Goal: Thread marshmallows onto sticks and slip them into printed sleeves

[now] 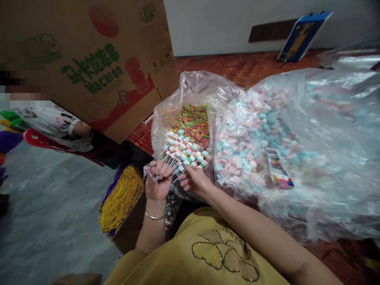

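My left hand (159,178) is closed, fingers curled, at the lower ends of the white sticks; a small pale, shiny piece shows at its fingertips, too small to name. Just to the right, my right hand (194,180) has its thumb and fingers bent around the stick end of a candy skewer, though the grip is partly hidden. A heap of marshmallow-like candy skewers (185,149) in pink, white, blue and yellow fans out beyond both hands. Behind them lie small orange, green and red ring-shaped pieces (192,120) in a clear plastic bag (192,87).
To the right, a large clear bag (326,158) holds pink and blue candies, with a printed packet (279,168) on top. A tall cardboard carton (118,51) stands at left. Gold bead strings (121,202) hang beside an open box (130,231). Another person's arm (81,129) shows at far left.
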The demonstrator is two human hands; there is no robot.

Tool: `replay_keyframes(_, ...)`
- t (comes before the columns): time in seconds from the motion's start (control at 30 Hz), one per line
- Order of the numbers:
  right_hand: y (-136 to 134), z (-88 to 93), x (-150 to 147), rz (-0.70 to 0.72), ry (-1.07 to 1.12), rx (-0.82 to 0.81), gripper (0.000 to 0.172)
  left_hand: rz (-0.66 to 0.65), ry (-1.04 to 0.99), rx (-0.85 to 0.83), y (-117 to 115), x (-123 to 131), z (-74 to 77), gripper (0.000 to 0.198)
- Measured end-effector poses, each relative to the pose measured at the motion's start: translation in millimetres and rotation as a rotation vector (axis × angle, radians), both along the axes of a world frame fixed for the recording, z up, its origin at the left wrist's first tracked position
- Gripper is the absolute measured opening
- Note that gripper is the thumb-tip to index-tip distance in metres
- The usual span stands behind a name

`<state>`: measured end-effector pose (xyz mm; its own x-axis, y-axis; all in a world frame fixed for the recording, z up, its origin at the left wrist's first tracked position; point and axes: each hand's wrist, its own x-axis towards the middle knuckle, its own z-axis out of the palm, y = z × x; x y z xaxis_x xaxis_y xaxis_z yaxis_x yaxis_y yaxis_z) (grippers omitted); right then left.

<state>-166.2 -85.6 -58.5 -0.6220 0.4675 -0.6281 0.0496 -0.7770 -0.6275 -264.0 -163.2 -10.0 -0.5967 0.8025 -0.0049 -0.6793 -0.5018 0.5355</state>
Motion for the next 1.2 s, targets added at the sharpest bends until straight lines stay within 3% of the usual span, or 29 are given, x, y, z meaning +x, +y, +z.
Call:
replay_keyframes(0.17, -4.8, 2.9, 2.8, -0.005, -0.015, 0.075, 0.016, -0.094, -0.06, -0.017, 12.9, 2.5, -12.2, 0.047)
replay_keyframes(0.3, -14.8, 13.8, 55.0, 0.083, -0.004, 0.233, 0.019, -0.125, -0.13, -0.033, 29.4, 6.3, -20.4, 0.049)
replay_keyframes(0.43, -16.3, 20.1, 130.3, 0.18, -0.107, 0.946, 0.032, -0.151, -0.176, -0.098, 48.0, 17.3, -28.0, 0.053)
replay_keyframes(0.6, -20.5, 22.3, 204.1, 0.065, -0.306, 1.325, 0.03, -0.216, -0.205, -0.232, 70.4, 41.7, -37.6, 0.051)
replay_keyframes(0.77, -27.7, 28.5, 234.8, -0.055, -0.371, 1.416, 0.027, -0.285, -0.204, -0.315, 86.6, 65.5, -46.6, 0.048)
replay_keyframes(1.0, -27.6, 32.7, 244.3, 0.005, -0.385, 1.457, 0.029, -0.277, -0.143, -0.365, 91.7, 80.0, -50.2, 0.051)
replay_keyframes(1.2, -27.3, 27.4, 251.8, 0.0, -0.452, 1.625, 0.028, -0.323, -0.129, -0.372, 90.9, 82.5, -43.9, 0.051)
